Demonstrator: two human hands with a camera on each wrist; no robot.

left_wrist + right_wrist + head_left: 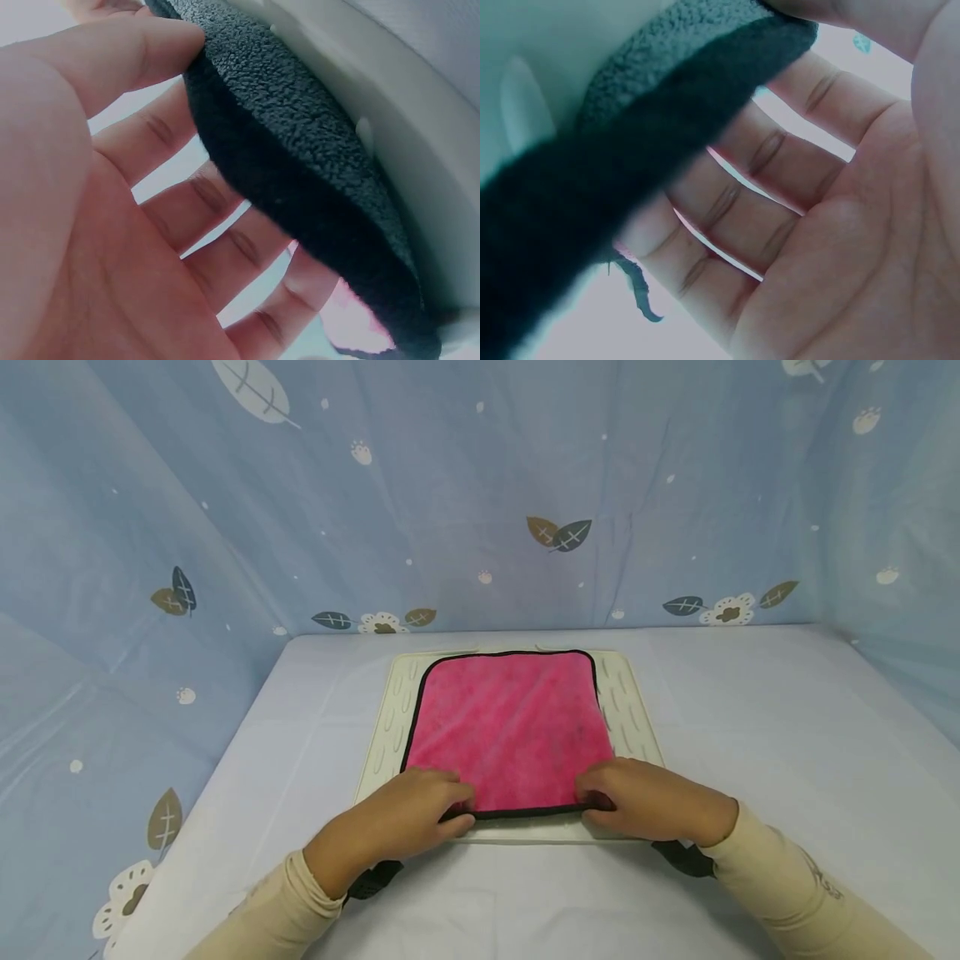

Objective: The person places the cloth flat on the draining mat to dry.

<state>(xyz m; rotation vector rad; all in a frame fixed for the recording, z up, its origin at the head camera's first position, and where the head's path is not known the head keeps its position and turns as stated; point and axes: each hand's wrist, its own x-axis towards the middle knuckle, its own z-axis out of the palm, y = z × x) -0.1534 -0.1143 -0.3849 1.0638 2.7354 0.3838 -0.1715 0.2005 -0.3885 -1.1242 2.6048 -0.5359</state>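
Observation:
A pink cloth [513, 727] with a black border lies spread on a cream, ridged mat or tray [382, 727]. My left hand [408, 814] pinches its near left corner between thumb and fingers. At the near right corner, my right hand [648, 797] grips the edge the same way. In the left wrist view, the dark underside of the cloth [292, 112] shows beside the left thumb, with the fingers behind it. The right wrist view has the dark edge of the cloth [630, 157] running across the right hand's fingers [727, 195].
A white sheet [750, 710] covers the table under the mat. Blue patterned curtains [480, 485] with leaves and flowers hang behind and at both sides. A black strap piece [375, 881] sits under the left wrist, and another [682, 858] under the right.

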